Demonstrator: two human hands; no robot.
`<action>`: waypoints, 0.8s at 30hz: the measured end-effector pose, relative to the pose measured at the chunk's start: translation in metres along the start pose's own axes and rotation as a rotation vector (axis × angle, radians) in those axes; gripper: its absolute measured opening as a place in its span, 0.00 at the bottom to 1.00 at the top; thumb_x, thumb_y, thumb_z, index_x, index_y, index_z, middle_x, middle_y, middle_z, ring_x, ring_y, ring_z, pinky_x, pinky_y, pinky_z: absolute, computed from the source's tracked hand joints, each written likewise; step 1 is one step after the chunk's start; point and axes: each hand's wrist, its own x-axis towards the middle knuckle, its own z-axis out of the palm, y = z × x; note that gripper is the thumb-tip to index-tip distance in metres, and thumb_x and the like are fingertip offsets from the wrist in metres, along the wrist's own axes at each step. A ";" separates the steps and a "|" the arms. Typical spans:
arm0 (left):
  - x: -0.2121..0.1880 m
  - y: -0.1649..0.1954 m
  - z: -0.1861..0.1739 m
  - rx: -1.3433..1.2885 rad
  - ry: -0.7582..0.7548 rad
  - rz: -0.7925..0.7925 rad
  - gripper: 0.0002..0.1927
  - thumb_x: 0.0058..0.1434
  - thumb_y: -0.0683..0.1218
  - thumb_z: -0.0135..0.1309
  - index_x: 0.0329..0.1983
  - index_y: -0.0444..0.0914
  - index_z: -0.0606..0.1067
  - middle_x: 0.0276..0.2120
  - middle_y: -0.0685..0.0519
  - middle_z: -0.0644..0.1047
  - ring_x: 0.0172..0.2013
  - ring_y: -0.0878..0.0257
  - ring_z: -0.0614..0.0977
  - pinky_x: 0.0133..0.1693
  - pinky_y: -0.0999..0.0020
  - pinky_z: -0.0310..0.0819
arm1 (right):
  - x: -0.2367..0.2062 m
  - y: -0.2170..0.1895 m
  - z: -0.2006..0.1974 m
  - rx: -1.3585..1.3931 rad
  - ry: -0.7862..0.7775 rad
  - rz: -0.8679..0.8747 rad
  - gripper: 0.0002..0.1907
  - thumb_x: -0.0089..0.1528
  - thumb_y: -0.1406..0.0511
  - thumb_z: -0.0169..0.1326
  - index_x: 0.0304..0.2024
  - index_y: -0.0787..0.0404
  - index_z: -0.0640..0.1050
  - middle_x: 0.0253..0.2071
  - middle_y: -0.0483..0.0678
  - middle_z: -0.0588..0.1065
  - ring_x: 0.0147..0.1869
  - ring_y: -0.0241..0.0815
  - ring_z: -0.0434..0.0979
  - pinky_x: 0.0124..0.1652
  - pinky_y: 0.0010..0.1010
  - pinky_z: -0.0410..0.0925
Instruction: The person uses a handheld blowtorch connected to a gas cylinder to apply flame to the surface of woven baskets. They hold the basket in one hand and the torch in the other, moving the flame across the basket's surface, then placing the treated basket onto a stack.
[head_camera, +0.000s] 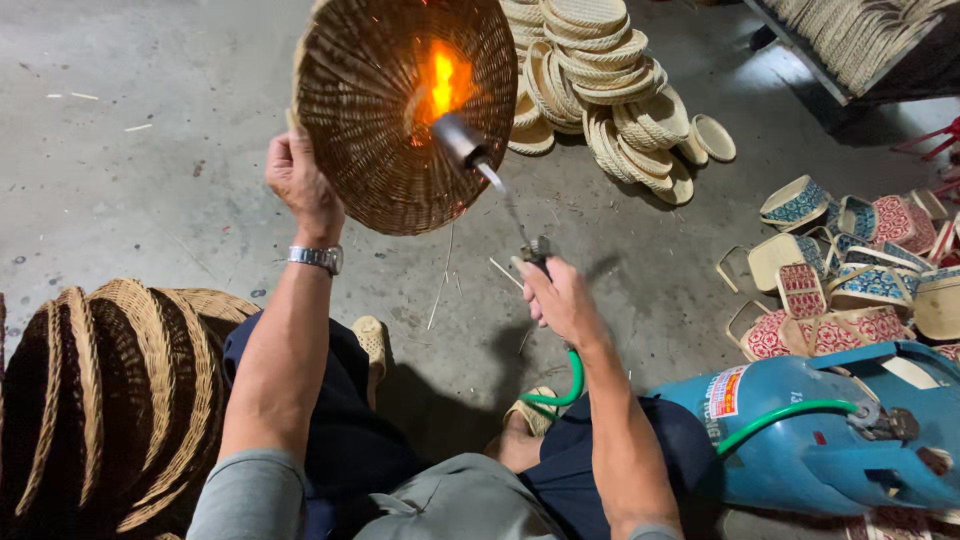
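Note:
My left hand (300, 180) grips the rim of a round brown wicker basket (370, 120), held up with its hollow side facing me. My right hand (560, 300) holds the handle of a gas torch (470, 150) whose metal nozzle points into the basket. An orange flame (442, 80) burns against the weave inside. A green hose (560, 385) runs from the torch handle down past my knee to a blue gas cylinder (800, 440) lying on its side at my right.
A nested stack of dark and light wicker baskets (100, 400) sits at my lower left. Piles of pale woven trays (610, 90) lie on the concrete floor ahead. Patterned small baskets (850, 270) are heaped at right. A rack of woven goods (860, 40) stands top right.

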 end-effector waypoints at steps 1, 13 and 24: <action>-0.002 0.000 0.003 0.038 0.003 -0.001 0.13 0.73 0.47 0.56 0.36 0.33 0.74 0.32 0.57 0.76 0.33 0.71 0.71 0.39 0.74 0.69 | 0.004 -0.006 0.002 -0.054 -0.017 -0.004 0.23 0.65 0.51 0.53 0.29 0.64 0.74 0.21 0.43 0.72 0.20 0.33 0.71 0.20 0.28 0.67; -0.020 0.011 0.016 0.368 -0.053 0.075 0.13 0.73 0.47 0.56 0.37 0.33 0.75 0.31 0.60 0.73 0.32 0.73 0.69 0.36 0.77 0.66 | 0.009 -0.008 0.012 -0.334 0.141 -0.418 0.19 0.69 0.55 0.53 0.39 0.67 0.77 0.25 0.58 0.74 0.28 0.58 0.78 0.27 0.41 0.67; -0.015 0.009 0.011 0.256 -0.018 0.073 0.12 0.72 0.47 0.57 0.37 0.32 0.75 0.32 0.59 0.75 0.35 0.72 0.70 0.40 0.76 0.67 | 0.019 0.002 0.010 -0.216 -0.012 -0.026 0.22 0.65 0.52 0.54 0.36 0.68 0.77 0.22 0.53 0.75 0.21 0.44 0.76 0.23 0.38 0.68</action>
